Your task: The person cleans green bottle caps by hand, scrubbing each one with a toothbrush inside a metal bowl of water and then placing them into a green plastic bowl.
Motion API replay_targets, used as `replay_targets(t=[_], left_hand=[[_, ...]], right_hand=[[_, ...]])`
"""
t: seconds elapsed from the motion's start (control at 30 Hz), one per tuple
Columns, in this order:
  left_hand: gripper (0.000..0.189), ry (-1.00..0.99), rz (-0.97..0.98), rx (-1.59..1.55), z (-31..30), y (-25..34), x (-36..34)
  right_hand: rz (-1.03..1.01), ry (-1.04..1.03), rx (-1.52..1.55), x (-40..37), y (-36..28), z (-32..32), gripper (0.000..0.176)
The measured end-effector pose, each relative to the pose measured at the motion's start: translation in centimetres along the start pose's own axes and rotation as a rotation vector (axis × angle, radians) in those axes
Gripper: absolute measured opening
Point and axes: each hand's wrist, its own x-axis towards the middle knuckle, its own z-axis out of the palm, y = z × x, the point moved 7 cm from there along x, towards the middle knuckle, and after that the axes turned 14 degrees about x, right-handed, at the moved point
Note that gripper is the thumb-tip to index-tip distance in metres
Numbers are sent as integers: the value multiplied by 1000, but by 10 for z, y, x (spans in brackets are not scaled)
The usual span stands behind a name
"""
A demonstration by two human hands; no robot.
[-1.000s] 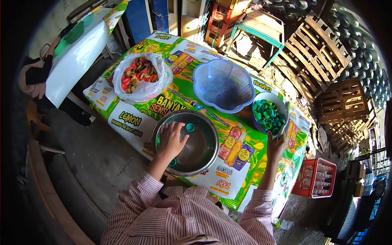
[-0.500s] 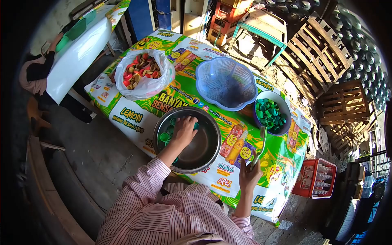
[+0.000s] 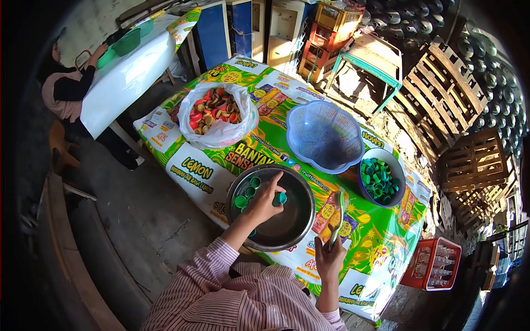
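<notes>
My left hand (image 3: 264, 206) is over a metal bowl (image 3: 298, 218), its index finger stretched out and the other fingers closed on a green bottle cap (image 3: 281, 198). More green caps (image 3: 240, 201) lie at the left side of that bowl, some partly hidden by the hand and forearm. To the right of the bowl, my right hand (image 3: 330, 258) is closed around the handle of a brush (image 3: 337, 218), held upright with its bristle end away from me.
Beyond the metal bowl is a blue perforated basket (image 3: 301, 148). A purple-and-white bowl (image 3: 362, 187) of green caps stands at its right; a white plastic bag (image 3: 248, 118) of red and tan caps, at left. Another person (image 3: 66, 94) works at a white table. A red crate (image 3: 414, 267) sits low right.
My left hand has lifted from among the caps, and a green cap now shows at its fingers. The right hand still holds the brush. The whole view has shifted slightly.
</notes>
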Motion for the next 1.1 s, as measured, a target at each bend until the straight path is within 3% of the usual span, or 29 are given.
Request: replay_targets(t=[0.13, 0.27, 0.43, 0.53, 0.67, 0.73, 0.8, 0.87, 1.1], left_hand=[[89, -30, 64, 31, -7, 1, -6], [75, -35, 14, 50, -14, -4, -9], [71, -103, 64, 50, -27, 3, -7], [70, -113, 107, 30, -34, 6, -2], [58, -46, 117, -151, -37, 5, -2], [47, -132, 143, -315, -30, -1, -1], [31, -289, 29, -531, -21, -9, -2], [29, -268, -98, -653, -22, -12, -5], [34, -395, -32, -674, -18, -15, -2]], right_hand=[[-68, -124, -79, 0, 0, 20, 47], [-152, -148, -38, -4, -3, 33, 50], [-188, -195, -37, -5, -8, 41, 46], [-97, -248, -57, -8, -3, 44, 44], [-90, -243, -52, -9, -5, 45, 39], [-78, -257, -78, -8, -9, 42, 36], [-25, -317, -84, -8, -2, 43, 35], [-82, -287, -79, -8, -2, 42, 34], [-212, -207, -172, -11, -14, 37, 37]])
